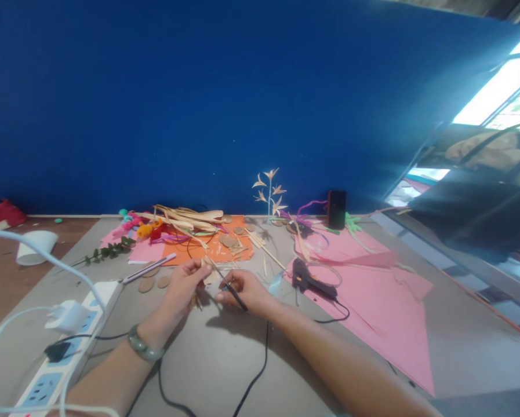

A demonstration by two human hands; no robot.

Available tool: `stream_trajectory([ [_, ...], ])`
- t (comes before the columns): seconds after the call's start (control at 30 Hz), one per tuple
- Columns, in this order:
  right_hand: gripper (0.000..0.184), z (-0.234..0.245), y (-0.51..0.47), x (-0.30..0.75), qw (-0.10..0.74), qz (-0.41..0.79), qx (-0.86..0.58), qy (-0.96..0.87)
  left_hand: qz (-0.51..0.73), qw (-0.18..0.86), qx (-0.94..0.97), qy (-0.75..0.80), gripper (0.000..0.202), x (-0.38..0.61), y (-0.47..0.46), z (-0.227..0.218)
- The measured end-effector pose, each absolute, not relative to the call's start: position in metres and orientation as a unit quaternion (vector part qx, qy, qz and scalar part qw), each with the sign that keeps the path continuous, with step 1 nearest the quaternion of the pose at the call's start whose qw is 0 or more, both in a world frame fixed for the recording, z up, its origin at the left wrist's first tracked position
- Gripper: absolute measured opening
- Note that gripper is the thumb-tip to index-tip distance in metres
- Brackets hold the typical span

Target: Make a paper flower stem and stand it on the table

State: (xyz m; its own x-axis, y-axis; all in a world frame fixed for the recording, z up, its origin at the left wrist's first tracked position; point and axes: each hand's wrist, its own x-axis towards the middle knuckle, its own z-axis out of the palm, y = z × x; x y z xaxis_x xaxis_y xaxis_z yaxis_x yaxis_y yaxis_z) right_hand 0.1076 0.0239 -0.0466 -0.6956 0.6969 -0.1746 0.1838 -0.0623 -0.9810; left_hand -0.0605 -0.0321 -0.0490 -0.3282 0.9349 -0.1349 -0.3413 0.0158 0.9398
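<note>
Near the middle of the grey table, my left hand (186, 284) is closed, pinching a small pale piece of dried husk (207, 265) between thumb and fingers. My right hand (243, 292) grips a slim dark tool (236, 295), its thin grey end slanting up-left to the husk. Whether the tool is tweezers or a blade I cannot tell. Behind my hands, pale scraps and round tan discs (228, 241) lie on an orange sheet (182, 252). A stem with several pale husk flowers (270, 194) stands upright by the blue wall.
A black glue gun (312, 282) rests on pink sheets (385, 313) at right, near a dark box (337, 209). A white power strip (75, 347) with cables is at left, near a box cutter (150, 268). Long husk strips (188, 219) lie at the back. Black cords cross the front.
</note>
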Motion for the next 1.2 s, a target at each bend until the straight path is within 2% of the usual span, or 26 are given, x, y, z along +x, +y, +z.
stream_trajectory([
  [0.33,0.043,-0.0451,0.0215,0.1061,0.21,0.673,-0.334,-0.626,0.643,0.506,0.269,0.508,0.028,-0.0579,-0.0316,-0.0454],
  [0.47,0.041,-0.0435,0.0218,0.1052,0.271,0.673,-0.343,-0.597,0.642,0.51,0.279,0.501,0.026,-0.0583,-0.0321,-0.0481],
  [0.63,0.051,-0.0448,0.0226,0.1051,0.331,0.696,-0.312,-0.556,0.624,0.539,0.296,0.483,0.023,-0.0531,-0.0352,-0.0468],
  [0.83,0.041,-0.047,0.024,0.1077,0.361,0.659,-0.316,-0.579,0.569,0.581,0.34,0.472,0.021,-0.0531,-0.0348,-0.0442],
  [1.2,0.039,-0.0426,0.0234,0.1081,0.357,0.646,-0.326,-0.592,0.592,0.538,0.313,0.512,0.025,-0.0566,-0.0324,-0.0453],
])
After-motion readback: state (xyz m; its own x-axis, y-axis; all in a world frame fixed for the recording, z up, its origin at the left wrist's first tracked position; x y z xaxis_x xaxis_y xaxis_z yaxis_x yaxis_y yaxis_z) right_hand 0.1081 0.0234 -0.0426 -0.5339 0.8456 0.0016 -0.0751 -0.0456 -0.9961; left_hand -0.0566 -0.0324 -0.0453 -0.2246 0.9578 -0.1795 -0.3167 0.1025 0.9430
